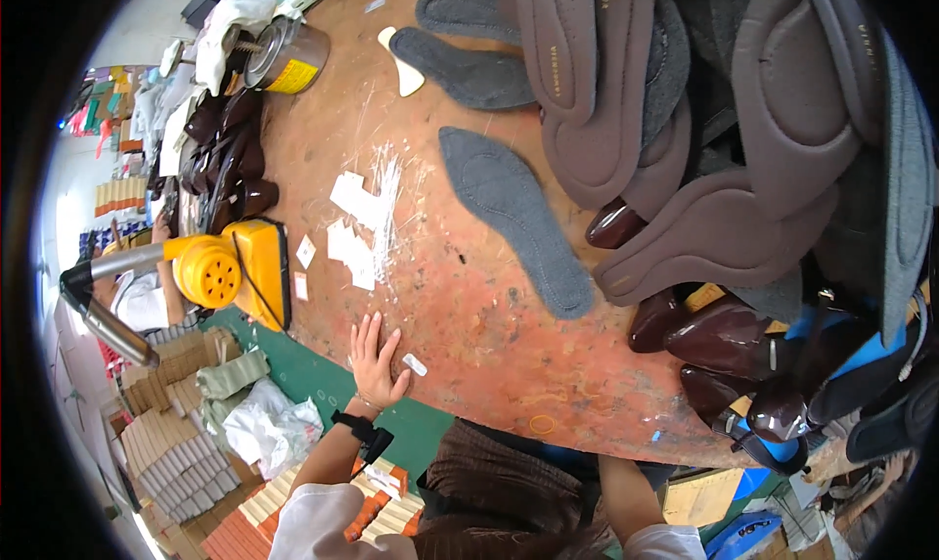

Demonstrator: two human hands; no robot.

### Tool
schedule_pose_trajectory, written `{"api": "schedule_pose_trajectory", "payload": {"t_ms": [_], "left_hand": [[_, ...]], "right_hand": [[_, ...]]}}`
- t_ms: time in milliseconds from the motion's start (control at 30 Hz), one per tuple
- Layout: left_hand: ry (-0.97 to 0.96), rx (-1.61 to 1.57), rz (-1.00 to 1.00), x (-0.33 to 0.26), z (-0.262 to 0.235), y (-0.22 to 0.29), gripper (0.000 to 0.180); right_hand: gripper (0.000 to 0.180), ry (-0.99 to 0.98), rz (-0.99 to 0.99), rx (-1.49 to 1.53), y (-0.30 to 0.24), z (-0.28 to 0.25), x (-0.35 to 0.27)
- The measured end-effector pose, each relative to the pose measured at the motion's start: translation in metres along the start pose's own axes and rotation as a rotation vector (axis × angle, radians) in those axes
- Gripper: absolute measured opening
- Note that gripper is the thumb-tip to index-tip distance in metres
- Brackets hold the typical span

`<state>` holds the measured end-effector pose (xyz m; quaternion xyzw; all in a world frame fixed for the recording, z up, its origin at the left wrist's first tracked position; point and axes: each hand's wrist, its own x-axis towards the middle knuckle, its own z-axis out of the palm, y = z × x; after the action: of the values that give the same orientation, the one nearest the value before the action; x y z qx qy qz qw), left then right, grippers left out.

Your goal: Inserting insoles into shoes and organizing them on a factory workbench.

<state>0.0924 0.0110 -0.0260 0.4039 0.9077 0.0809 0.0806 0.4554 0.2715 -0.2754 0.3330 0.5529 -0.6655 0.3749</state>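
On the near edge of the worn reddish worktable [469, 306], the left hand [377, 364] lies flat, palm down, fingers spread apart and clamped on nothing; a black strap circles its wrist. Just right of that hand, touching or almost touching the index finger, lies one small white tag [415, 364]. The right hand is hidden below the table edge, only its forearm showing, so whether it is apart or together I cannot tell.

Beyond the left hand, one single grey insole [514, 218] lies flat on the table, alone. Two more grey insoles [465, 66] lie farther back from it. A scatter of white paper scraps [357, 223], roughly six or seven, sits up from the hand, mixed with thin white threads too fine to count. One yellow heat gun [230, 267] rests left of the hand at the table's edge, its metal nozzle reaching out past it. One metal tin [284, 56] stands far back on the left.

Right of the grey insole, a heap of brown padded insoles [685, 139] overlaps so much that a count is unsure; at least five show. Below them several glossy dark brown shoes [724, 335] are piled, partly cut off by the dark rim
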Motion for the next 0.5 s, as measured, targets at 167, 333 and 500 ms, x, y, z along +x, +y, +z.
{"api": "schedule_pose_trajectory", "payload": {"t_ms": [167, 333, 500], "left_hand": [[0.059, -0.011, 0.012, -0.002, -0.008, -0.004, 0.062], [0.089, -0.049, 0.028, 0.006, -0.012, 0.01, 0.061], [0.199, -0.127, 0.035, -0.015, -0.007, 0.012, 0.057]], "right_hand": [[0.037, 0.042, -0.181, -0.258, -0.013, -0.013, 0.007], [0.038, 0.006, -0.486, -0.603, 0.016, -0.049, 0.024], [0.039, 0.078, -0.695, -0.932, -0.008, -0.06, 0.053]]}}
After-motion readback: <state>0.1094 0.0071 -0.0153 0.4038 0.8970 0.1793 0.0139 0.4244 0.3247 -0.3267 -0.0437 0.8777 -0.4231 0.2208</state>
